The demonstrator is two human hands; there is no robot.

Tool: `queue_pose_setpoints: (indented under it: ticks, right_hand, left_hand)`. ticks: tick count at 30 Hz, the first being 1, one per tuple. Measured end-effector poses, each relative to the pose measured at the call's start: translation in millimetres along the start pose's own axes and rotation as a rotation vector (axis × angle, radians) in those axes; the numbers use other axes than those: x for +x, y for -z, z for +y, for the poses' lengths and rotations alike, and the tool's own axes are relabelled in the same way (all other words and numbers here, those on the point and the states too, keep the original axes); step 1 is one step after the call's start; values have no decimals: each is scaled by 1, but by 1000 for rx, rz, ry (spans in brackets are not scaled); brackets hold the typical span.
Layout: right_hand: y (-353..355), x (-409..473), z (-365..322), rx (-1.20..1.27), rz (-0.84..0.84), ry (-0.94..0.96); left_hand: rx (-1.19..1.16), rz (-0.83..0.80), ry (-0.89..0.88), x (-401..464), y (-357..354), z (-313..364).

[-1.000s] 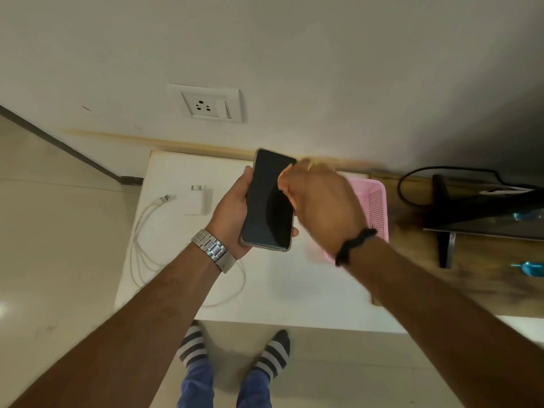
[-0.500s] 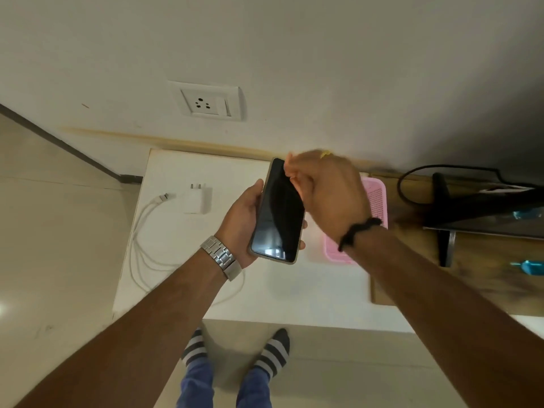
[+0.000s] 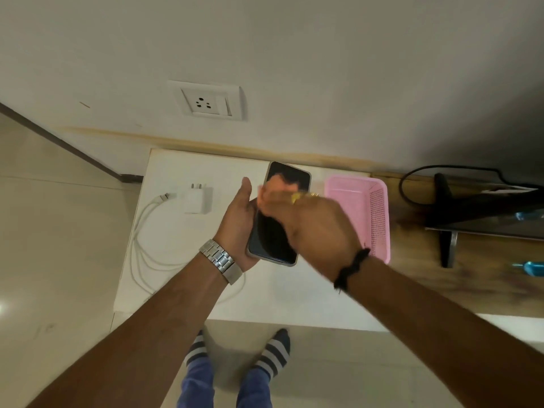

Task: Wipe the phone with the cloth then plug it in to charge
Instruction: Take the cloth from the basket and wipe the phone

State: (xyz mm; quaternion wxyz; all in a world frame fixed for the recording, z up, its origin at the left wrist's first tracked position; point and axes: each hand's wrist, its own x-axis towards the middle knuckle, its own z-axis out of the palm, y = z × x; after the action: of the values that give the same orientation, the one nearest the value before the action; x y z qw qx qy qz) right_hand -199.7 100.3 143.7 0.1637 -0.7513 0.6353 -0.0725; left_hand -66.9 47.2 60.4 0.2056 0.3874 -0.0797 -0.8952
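Note:
My left hand (image 3: 235, 225) holds a dark-screened phone (image 3: 273, 240) above the white table (image 3: 294, 295), screen up and top end toward the wall. My right hand (image 3: 318, 228) is closed and motion-blurred over the middle of the screen. A small yellow scrap of cloth (image 3: 298, 197) peeks out by its fingers; the rest of the cloth is hidden. A white charger adapter (image 3: 196, 200) lies on the table to the left, with its white cable (image 3: 141, 231) coiled beside it. A white wall socket (image 3: 207, 102) sits on the wall above the table.
A pink plastic basket (image 3: 359, 207) stands on the table just right of my hands. Further right is a wooden surface (image 3: 441, 278) with a black screen on a stand (image 3: 471, 213) and a black cord. My feet in striped socks are below the table's edge.
My right hand has slid from the phone's top edge down over the middle of the screen. The left hand keeps the phone in about the same place.

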Motion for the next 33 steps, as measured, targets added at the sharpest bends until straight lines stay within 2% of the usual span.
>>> queue_pose_setpoints:
  ticks: [2, 3, 4, 6, 8, 10, 13, 15, 18, 21, 25, 28, 31, 32, 33]
  right_hand:
    - [-2, -14, -10, -4, -94, 171]
    - [2, -11, -5, -27, -110, 203]
    - [8, -4, 5, -58, -94, 178]
    - [16, 18, 27, -114, -6, 13]
    - [14, 33, 37, -200, 77, -83]
    - [5, 29, 19, -166, 71, -71]
    - [-6, -6, -14, 20, -80, 108]
    - [1, -4, -1, -32, -100, 176]
    - [9, 25, 32, -149, 15, -30]
    - [5, 30, 24, -110, 39, -97]
    - [-9, -9, -16, 16, -39, 45]
    - [-20, -33, -21, 106, -70, 123]
    - [-17, -49, -27, 176, -291, 285]
    - [-11, -49, -23, 152, -258, 345]
    - [-4, -46, -14, 129, -148, 376]
  left_hand:
    - [-31, 68, -3, 2, 4, -1]
    - [-27, 46, 0, 1, 4, -3]
    - [-10, -10, 5, -1, 3, -5]
    - [28, -123, 24, -2, 1, -11]
    - [36, -166, 33, -1, -1, -11]
    - [1, -98, 6, 2, -2, -7]
    - [-56, 29, -37, 5, 6, -1]
    - [-45, 19, -25, 3, 7, -2]
    - [31, -107, -1, 2, 2, -6]
    - [17, -84, -27, 7, -3, 0]
    - [-7, 17, -56, 10, 0, 6]
    - [28, -58, -43, 8, 1, 9]
    - [-11, -174, -5, 10, 4, 14]
    - [-19, -184, -13, 10, 4, 15]
    - [-28, -187, -19, 10, 5, 15]
